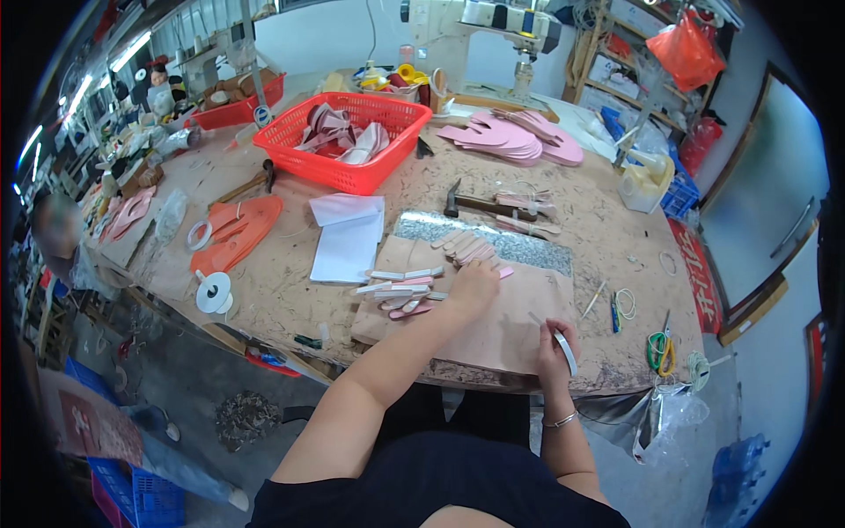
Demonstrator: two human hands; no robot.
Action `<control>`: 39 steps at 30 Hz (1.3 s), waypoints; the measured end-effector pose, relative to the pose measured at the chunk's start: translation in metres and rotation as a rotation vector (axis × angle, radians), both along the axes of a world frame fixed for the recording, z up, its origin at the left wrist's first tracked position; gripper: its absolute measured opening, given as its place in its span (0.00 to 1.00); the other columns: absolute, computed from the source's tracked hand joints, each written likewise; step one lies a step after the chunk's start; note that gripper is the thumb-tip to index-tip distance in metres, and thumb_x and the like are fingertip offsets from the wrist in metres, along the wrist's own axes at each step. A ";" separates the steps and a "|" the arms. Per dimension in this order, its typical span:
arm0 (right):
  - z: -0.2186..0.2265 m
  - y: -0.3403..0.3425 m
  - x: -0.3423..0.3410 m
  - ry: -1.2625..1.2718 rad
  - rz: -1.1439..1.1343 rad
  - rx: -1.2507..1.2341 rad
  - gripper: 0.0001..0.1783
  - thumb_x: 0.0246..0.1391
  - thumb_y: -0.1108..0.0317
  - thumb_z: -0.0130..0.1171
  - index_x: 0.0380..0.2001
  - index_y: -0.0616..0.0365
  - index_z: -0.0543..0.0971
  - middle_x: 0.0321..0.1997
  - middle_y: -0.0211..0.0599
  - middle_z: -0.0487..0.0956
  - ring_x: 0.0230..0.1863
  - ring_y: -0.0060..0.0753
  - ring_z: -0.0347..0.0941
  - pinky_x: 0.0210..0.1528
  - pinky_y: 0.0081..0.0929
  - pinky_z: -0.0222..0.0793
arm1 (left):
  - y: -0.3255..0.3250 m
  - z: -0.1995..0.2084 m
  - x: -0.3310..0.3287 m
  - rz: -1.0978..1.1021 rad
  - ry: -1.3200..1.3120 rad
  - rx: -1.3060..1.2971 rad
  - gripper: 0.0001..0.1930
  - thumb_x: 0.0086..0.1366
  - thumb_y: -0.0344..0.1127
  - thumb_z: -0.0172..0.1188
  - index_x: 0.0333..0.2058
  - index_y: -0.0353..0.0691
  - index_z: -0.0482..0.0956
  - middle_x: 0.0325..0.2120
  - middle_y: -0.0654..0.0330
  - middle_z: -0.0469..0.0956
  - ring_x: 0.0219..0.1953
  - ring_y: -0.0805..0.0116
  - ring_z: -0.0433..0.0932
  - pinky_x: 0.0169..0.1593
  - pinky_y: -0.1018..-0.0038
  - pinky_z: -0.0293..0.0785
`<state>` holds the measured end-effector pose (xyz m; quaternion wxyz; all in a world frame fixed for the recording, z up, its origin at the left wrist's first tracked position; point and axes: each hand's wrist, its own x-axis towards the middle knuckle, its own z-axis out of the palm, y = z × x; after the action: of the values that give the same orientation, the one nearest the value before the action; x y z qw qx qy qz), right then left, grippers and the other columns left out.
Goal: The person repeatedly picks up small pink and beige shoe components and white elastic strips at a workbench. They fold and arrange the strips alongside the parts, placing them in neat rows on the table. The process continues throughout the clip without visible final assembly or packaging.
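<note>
My left hand (pixel 475 286) reaches over the brown sheet (pixel 510 321) at the bench's front, its fingers closed down on a pink strip (pixel 505 273) whose end sticks out to the right. Just beyond it lies a fanned row of pale pink strips (pixel 461 245). Left of that hand, several pink and white strips (pixel 407 289) form a loose pile. My right hand (pixel 554 354), by the sheet's near right corner, is closed around a narrow white roll (pixel 565 352) that looks like tape. A speckled stone slab (pixel 537 255) shows from under the sheet's far side.
A red basket (pixel 365 180) of pink pieces stands beyond a white paper pad (pixel 348 251). A hammer (pixel 488 207) lies behind the slab. Orange cut pieces (pixel 242 231) and a white spool (pixel 214 293) are at left; scissors (pixel 661 348) at right. Another person (pixel 57 233) is far left.
</note>
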<state>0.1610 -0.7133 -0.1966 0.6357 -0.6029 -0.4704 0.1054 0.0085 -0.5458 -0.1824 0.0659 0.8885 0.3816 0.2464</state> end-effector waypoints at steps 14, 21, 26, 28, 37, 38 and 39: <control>0.018 -0.006 -0.014 0.371 0.231 -0.071 0.12 0.55 0.77 0.67 0.41 0.61 0.76 0.34 0.28 0.76 0.34 0.15 0.71 0.37 0.15 0.68 | -0.085 0.010 -0.062 -0.176 -0.317 -0.059 0.11 0.56 0.32 0.68 0.38 0.38 0.81 0.39 0.56 0.79 0.42 0.53 0.78 0.46 0.64 0.75; 0.031 0.016 -0.037 0.202 0.376 -0.323 0.12 0.54 0.69 0.68 0.38 0.60 0.77 0.29 0.27 0.79 0.28 0.14 0.71 0.30 0.17 0.69 | -0.120 -0.005 -0.084 -0.115 -0.359 0.119 0.13 0.56 0.34 0.69 0.40 0.40 0.80 0.43 0.59 0.79 0.49 0.53 0.76 0.53 0.63 0.72; 0.037 0.025 -0.043 0.079 0.363 -0.480 0.12 0.54 0.68 0.68 0.39 0.60 0.78 0.29 0.29 0.79 0.28 0.16 0.73 0.30 0.18 0.70 | -0.124 -0.009 -0.087 -0.096 -0.191 0.164 0.17 0.59 0.42 0.66 0.44 0.43 0.78 0.48 0.61 0.77 0.55 0.57 0.73 0.54 0.63 0.70; 0.042 0.025 -0.044 0.060 0.368 -0.533 0.13 0.54 0.68 0.68 0.39 0.60 0.77 0.31 0.29 0.79 0.30 0.16 0.73 0.32 0.18 0.70 | -0.125 -0.008 -0.087 -0.088 -0.169 0.172 0.18 0.60 0.44 0.65 0.46 0.43 0.78 0.49 0.61 0.77 0.55 0.57 0.73 0.55 0.63 0.70; 0.031 0.028 -0.036 0.164 0.409 -0.512 0.13 0.54 0.70 0.68 0.40 0.59 0.77 0.34 0.28 0.78 0.32 0.18 0.73 0.34 0.18 0.70 | -0.126 -0.008 -0.088 -0.083 -0.136 0.141 0.23 0.61 0.49 0.64 0.50 0.41 0.78 0.49 0.60 0.77 0.57 0.57 0.71 0.57 0.63 0.69; 0.034 0.027 -0.036 0.129 0.397 -0.549 0.13 0.54 0.70 0.68 0.40 0.59 0.77 0.34 0.28 0.78 0.32 0.18 0.73 0.34 0.19 0.70 | -0.126 -0.009 -0.088 -0.086 -0.137 0.140 0.23 0.61 0.49 0.64 0.50 0.41 0.78 0.50 0.60 0.77 0.57 0.57 0.71 0.57 0.63 0.69; 0.036 0.028 -0.036 0.116 0.405 -0.558 0.13 0.54 0.69 0.68 0.41 0.59 0.77 0.34 0.28 0.78 0.32 0.18 0.73 0.34 0.19 0.70 | -0.125 -0.009 -0.088 -0.089 -0.138 0.140 0.23 0.61 0.49 0.64 0.50 0.41 0.78 0.50 0.60 0.77 0.57 0.57 0.71 0.57 0.63 0.69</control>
<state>0.1247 -0.6856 -0.1609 0.4382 -0.6410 -0.4967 0.3878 -0.0797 -0.6711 -0.1916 0.0409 0.8879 0.3179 0.3300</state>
